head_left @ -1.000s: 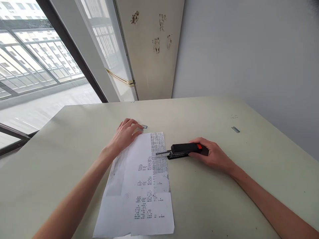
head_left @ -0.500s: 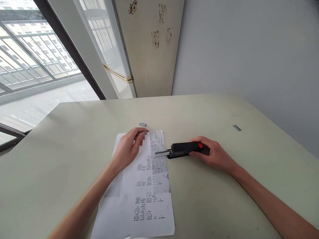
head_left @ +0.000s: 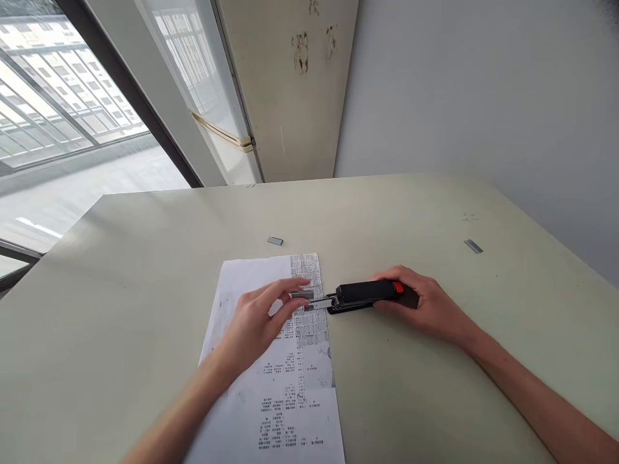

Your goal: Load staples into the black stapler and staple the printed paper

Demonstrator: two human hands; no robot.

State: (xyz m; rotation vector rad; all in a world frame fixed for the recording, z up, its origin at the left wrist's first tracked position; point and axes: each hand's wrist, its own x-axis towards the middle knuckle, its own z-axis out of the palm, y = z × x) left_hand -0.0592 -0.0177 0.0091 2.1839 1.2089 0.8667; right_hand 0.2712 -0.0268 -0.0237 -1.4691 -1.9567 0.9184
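Note:
My right hand is wrapped round the rear of a black stapler with a red patch. From the stapler's front, a metal tray sticks out to the left over the paper. My left hand pinches a short grey strip of staples between thumb and fingers, right beside the tray's tip. Whether strip and tray touch, I cannot tell. Under the left hand and tray lies a printed sheet of paper, with dense print along its upper right edge.
On the pale table, another strip of staples lies just beyond the paper. A further grey strip lies at the far right. Past the table stand a grey wall, a stained cream panel and a window.
My left hand has moved right and nearer to me, from the paper's top edge to the stapler's tray, carrying the staple strip. The right hand still holds the stapler. The view has shifted slightly.

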